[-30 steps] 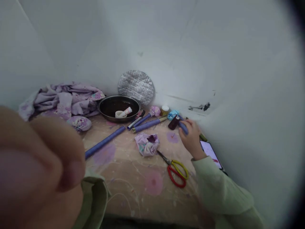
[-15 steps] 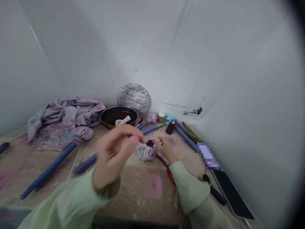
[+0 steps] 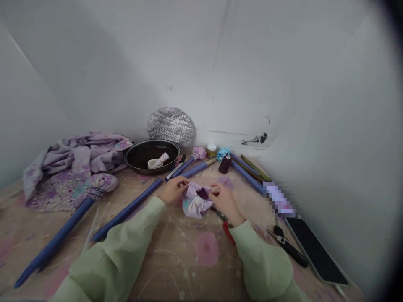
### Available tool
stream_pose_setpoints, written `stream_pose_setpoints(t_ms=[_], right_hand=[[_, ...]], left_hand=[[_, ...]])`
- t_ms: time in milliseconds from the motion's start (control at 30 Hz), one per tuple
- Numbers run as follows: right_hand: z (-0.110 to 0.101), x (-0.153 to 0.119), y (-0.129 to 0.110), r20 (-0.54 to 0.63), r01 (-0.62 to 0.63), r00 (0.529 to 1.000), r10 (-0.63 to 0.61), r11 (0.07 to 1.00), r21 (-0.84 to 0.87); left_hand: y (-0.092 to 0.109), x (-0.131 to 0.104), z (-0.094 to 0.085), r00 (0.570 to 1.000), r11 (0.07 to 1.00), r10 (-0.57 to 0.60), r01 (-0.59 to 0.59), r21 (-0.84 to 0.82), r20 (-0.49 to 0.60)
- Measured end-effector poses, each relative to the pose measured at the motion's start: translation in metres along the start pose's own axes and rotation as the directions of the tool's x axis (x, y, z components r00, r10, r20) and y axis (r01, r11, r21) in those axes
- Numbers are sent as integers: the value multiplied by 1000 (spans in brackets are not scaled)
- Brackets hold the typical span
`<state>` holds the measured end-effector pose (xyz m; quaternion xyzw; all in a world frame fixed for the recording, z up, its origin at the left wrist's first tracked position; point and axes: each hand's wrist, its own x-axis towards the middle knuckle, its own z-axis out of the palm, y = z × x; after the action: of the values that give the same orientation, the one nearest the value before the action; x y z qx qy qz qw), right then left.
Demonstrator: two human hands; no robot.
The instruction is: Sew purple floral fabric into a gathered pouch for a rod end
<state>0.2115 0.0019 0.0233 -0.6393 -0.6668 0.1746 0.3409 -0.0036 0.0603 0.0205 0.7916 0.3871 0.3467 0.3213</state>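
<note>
A small gathered piece of lilac floral fabric (image 3: 194,204) with a dark purple patch in its middle lies on the table between my hands. My left hand (image 3: 173,189) pinches its upper left edge. On the other side, my right hand (image 3: 225,201) has its fingers closed on the fabric's right edge. Red-handled scissors (image 3: 228,231) lie partly beneath my right wrist. A dark thread cone (image 3: 224,164) stands beyond my right hand.
Blue wrapped sticks (image 3: 127,211) lie left and behind. At the back are a black pan (image 3: 135,161) holding a small cup, a silver round mat (image 3: 171,126) and a jar (image 3: 211,151). Floral cloth (image 3: 63,180) is far left; a phone (image 3: 316,251) and snips (image 3: 291,249) lie right.
My left hand has come down from above the table onto the fabric's left edge. The fabric's shape has shifted, and my right hand has closed on its right edge. The view has moved slightly.
</note>
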Motion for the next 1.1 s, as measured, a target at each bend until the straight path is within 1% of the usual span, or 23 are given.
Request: stream_pose_setpoints(t_ms=[67,100,167,200,233,300,467,500,533,633,667,700,767,833,900,967,1033,1100], right_hand=[[-7,-4,-5,-5,42,999,-43,997,-63],[-8,-5,-7,11,104,995,-103,989,-108],[-8,-5,-8,72,223,974,-214,962,-160],[-6,-4,-7,101,260,964,-246,951,-164],[-3,-4,-5,119,272,959,-256,950,-154],[3,-4,-1,116,252,964,-237,959,-134],[15,-7,11,37,163,987,-159,980,-117],[16,-8,12,36,156,988,-153,981,-116],[16,-9,13,40,154,988,-150,981,-116],[9,-11,9,69,176,983,-169,977,-118],[6,-11,7,86,200,978,-190,972,-126],[3,-11,4,110,232,970,-218,963,-139],[-2,-9,-1,182,318,940,-287,932,-172],[-2,-5,-3,256,394,904,-342,899,-193],[1,0,-1,296,432,881,-369,883,-184],[6,4,3,312,452,866,-392,879,-150],[8,5,6,312,473,850,-424,875,-100],[5,4,7,320,515,821,-472,855,-59]], left_hand=[[-1,2,4,999,998,31,-30,-50,12],[-2,3,7,999,996,45,-44,-76,19],[-7,3,14,998,991,64,-60,-123,24],[-9,3,17,997,988,69,-64,-143,26],[-11,3,20,997,985,71,-65,-162,32],[-13,2,25,995,980,73,-61,-189,61],[-8,1,28,984,979,64,-29,-202,169],[-7,0,27,985,981,54,-22,-194,163],[-5,-2,25,990,985,41,-17,-172,134],[4,-13,19,999,999,17,-18,-30,-44],[8,-18,18,998,1000,29,-29,9,-53],[11,-23,17,998,998,58,-57,27,-10],[17,-33,20,985,993,108,-114,39,133],[18,-38,28,973,989,131,-143,47,188],[16,-40,36,978,990,125,-134,43,169],[11,-41,41,979,989,146,-147,-3,139],[5,-41,42,975,981,185,-175,-88,121],[2,-43,40,970,963,214,-189,-194,118]])
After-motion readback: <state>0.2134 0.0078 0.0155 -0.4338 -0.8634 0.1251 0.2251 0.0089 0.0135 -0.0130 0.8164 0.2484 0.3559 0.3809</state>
